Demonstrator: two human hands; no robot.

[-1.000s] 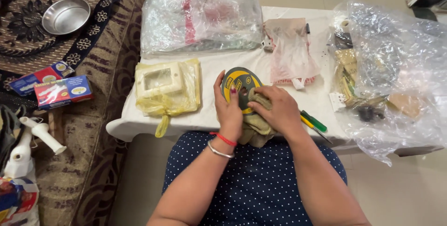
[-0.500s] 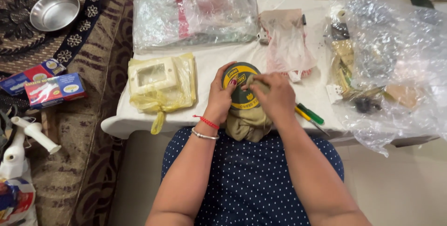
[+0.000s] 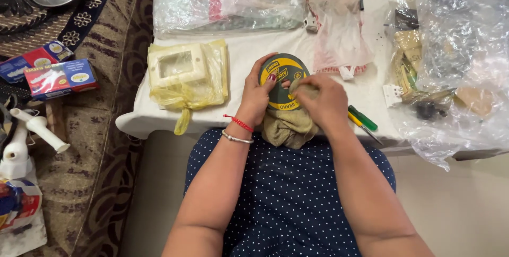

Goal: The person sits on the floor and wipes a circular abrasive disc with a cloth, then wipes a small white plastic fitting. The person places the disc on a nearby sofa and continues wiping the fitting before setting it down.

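We see the left hand (image 3: 256, 99) clamped on the edge of a round disc (image 3: 282, 79), while the right hand (image 3: 321, 102) presses a gripped cloth (image 3: 288, 125) on it.

Bare cloth (image 3: 244, 58) between wrapped plate (image 3: 183, 74), disc (image 3: 281, 79).

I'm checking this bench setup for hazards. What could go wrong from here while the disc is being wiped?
The round green-and-yellow cutting disc is steadied only by the left hand while the right hand rubs it with the olive cloth; it might slip. The green-handled screwdriver and yellow-handled one lie near the white table's front edge, beside the right forearm; a nudge could knock them off.
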